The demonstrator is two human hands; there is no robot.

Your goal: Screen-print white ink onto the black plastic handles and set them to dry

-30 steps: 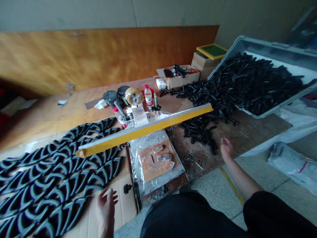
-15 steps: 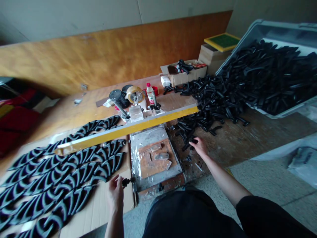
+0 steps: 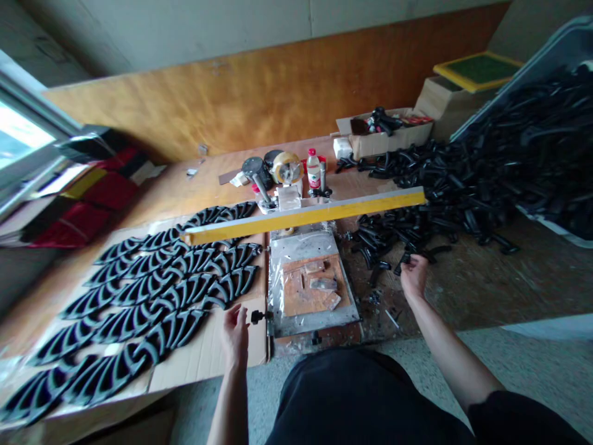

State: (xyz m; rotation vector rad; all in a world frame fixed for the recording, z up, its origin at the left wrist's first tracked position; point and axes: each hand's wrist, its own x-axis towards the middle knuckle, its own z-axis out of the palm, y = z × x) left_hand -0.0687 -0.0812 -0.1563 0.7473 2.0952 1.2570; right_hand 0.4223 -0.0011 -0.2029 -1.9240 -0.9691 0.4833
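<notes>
My right hand [image 3: 414, 276] is closed on a small black curved plastic handle [image 3: 402, 264], pinched in the fingertips at the near edge of a loose pile of similar black handles [image 3: 370, 238]. My left hand [image 3: 235, 330] hovers over the cardboard, loosely curled, fingers a little apart and with nothing seen in it. Just right of it is a black knob [image 3: 257, 316] on the side of a metal printing jig [image 3: 301, 322]. Small blocks [image 3: 323, 283] sit on the jig's brown board. Left of the jig, black handles [image 3: 180, 290] lie in neat curved rows on cardboard [image 3: 208, 352].
A long yellow-edged bar [image 3: 306, 216] spans above the jig. Behind it stand a red-capped bottle [image 3: 314, 170], a tape roll [image 3: 288, 167] and a dark can [image 3: 256, 172]. At right are an open carton [image 3: 389, 143] and a large bin [image 3: 572, 232] of black handles.
The camera view has swung left, so the bench appears farther right. My right hand stays by the pile with a handle in its fingers; my left hand remains beside the knob.
</notes>
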